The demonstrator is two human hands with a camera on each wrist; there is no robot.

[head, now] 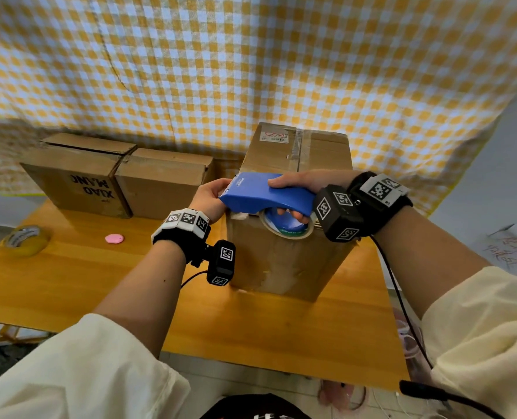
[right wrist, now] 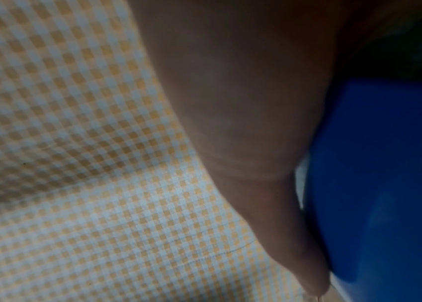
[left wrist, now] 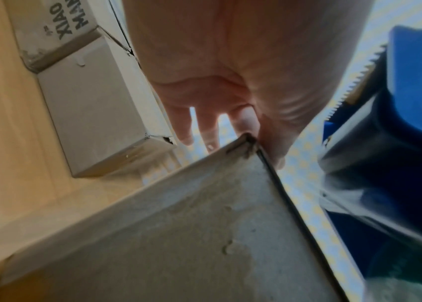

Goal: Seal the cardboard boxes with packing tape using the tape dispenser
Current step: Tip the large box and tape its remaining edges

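Note:
A tall cardboard box (head: 290,264) stands upright in the middle of the wooden table (head: 85,285). My right hand (head: 296,189) grips the handle of the blue tape dispenser (head: 260,192), thumb on top, and holds it over the box's near top edge. The tape roll (head: 290,232) hangs under the dispenser. In the right wrist view my thumb (right wrist: 256,143) lies against the blue dispenser (right wrist: 385,183). My left hand (head: 210,199) rests at the box's near left top corner, beside the dispenser's front end. The left wrist view shows that hand's fingers (left wrist: 186,126) straight past the box corner (left wrist: 245,143), with the dispenser's toothed blade (left wrist: 354,81) to the right.
Two low cardboard boxes (head: 75,176) (head: 163,182) lie side by side at the back left, one marked XIAO MANG. A loose tape roll (head: 26,240) and a small pink object (head: 114,238) lie on the table's left part. A yellow checked cloth (head: 251,71) hangs behind.

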